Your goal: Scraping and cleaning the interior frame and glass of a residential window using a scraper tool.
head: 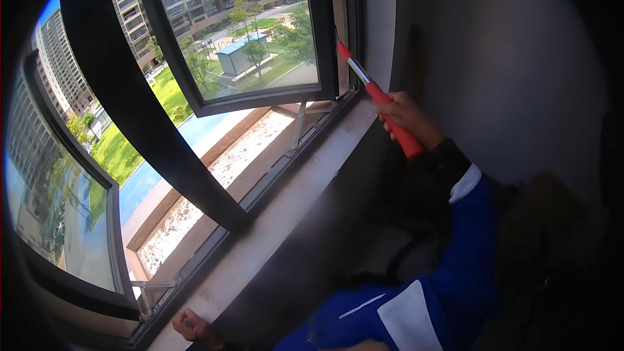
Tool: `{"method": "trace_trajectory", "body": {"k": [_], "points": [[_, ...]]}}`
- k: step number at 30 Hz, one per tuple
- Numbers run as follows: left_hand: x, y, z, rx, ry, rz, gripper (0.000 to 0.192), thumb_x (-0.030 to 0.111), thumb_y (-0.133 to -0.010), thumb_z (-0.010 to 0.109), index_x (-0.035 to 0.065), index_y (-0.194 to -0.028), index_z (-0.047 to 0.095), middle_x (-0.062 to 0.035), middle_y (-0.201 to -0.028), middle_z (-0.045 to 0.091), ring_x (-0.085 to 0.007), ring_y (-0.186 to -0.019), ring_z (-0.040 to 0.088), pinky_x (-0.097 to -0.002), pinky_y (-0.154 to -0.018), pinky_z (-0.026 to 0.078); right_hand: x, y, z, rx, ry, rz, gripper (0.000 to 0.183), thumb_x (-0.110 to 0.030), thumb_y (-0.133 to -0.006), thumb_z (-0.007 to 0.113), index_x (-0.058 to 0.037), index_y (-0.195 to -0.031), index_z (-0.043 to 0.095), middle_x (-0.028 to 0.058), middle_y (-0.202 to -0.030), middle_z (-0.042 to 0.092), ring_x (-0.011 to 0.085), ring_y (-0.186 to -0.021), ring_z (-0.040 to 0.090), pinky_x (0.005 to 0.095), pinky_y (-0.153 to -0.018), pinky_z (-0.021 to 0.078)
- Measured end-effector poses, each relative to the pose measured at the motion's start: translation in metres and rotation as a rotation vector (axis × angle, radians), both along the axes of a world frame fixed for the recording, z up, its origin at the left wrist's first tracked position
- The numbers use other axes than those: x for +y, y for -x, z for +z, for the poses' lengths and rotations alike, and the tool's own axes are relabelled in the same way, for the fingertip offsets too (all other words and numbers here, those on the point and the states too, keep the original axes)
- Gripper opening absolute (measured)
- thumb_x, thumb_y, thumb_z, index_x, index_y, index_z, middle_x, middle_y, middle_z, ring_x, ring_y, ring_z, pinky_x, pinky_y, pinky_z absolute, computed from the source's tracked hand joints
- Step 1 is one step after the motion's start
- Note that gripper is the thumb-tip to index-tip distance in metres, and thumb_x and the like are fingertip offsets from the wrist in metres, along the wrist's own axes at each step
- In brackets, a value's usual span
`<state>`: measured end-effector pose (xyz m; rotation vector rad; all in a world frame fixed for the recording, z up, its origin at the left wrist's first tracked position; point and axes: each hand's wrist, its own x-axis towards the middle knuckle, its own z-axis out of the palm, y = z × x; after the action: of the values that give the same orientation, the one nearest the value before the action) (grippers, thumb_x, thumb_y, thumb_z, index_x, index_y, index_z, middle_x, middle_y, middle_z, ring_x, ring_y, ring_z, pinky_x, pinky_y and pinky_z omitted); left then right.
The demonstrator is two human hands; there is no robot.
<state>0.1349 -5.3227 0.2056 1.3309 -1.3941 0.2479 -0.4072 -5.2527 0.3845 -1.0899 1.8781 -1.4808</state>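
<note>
My right hand (pixel 397 111) is closed around the thick red grip of a long-handled tool (pixel 394 119) with a bright metal shaft. Its narrower red end reaches the hinge-side edge of a dark-framed window sash (pixel 263 97), which is swung outward. What lies at the very tip is too small to tell. Down at the lower left, my left hand (pixel 192 325) rests on the pale windowsill (pixel 265 258) with its fingers curled in, and nothing shows in them.
A second outward-swung sash (pixel 114 239) stands at left, beyond a thick dark mullion (pixel 161 92). Metal friction stays (pixel 298 129) link the sashes to the bottom frame track (pixel 304 144). Outside runs an outer ledge (pixel 195 204). A grey wall (pixel 497 68) rises on the right.
</note>
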Motion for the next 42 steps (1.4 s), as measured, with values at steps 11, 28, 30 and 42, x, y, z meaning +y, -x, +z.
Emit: {"method": "trace_trajectory", "body": {"k": [11, 28, 30, 42], "points": [[0.006, 0.002, 0.006, 0.047, 0.011, -0.042, 0.006, -0.001, -0.073, 0.05, 0.0011, -0.071, 0.044, -0.0086, -0.072, 0.045, -0.0216, -0.071, 0.044, -0.0301, -0.068, 0.037, -0.003, -0.004, -0.007, -0.043, 0.002, 0.023, 0.035, -0.026, -0.07, 0.057, -0.0005, -0.088, 0.043, 0.0029, -0.064, 0.044, 0.0082, -0.049, 0.047, 0.0211, -0.04, 0.042], [0.001, 0.004, 0.004, 0.061, 0.052, -0.083, 0.005, -0.003, -0.069, 0.05, -0.0005, -0.071, 0.046, -0.0103, -0.069, 0.046, -0.0246, -0.069, 0.045, -0.0334, -0.065, 0.037, -0.019, -0.019, -0.04, 0.142, 0.043, -0.042, 0.029, -0.016, -0.069, 0.057, 0.0002, -0.086, 0.04, 0.0042, -0.061, 0.045, 0.0122, -0.043, 0.049, 0.0255, -0.034, 0.0424], [-0.002, 0.005, 0.003, 0.057, 0.066, -0.086, 0.005, -0.003, -0.069, 0.05, -0.0004, -0.071, 0.046, -0.0102, -0.069, 0.046, -0.0245, -0.069, 0.045, -0.0333, -0.065, 0.037, -0.014, -0.013, -0.043, 0.132, -0.026, -0.068, 0.03, -0.015, -0.067, 0.058, 0.0007, -0.085, 0.04, 0.0046, -0.06, 0.045, 0.0127, -0.042, 0.049, 0.0259, -0.034, 0.0422], [0.0, 0.001, -0.001, 0.059, 0.042, -0.094, 0.005, -0.002, -0.071, 0.05, 0.0007, -0.071, 0.046, -0.0097, -0.072, 0.045, -0.0225, -0.07, 0.044, -0.032, -0.067, 0.037, 0.008, 0.001, -0.04, -0.048, 0.002, -0.074, 0.027, -0.014, -0.068, 0.06, 0.0005, -0.087, 0.047, 0.0033, -0.059, 0.047, 0.009, -0.041, 0.047, 0.0239, -0.031, 0.0413]]}}
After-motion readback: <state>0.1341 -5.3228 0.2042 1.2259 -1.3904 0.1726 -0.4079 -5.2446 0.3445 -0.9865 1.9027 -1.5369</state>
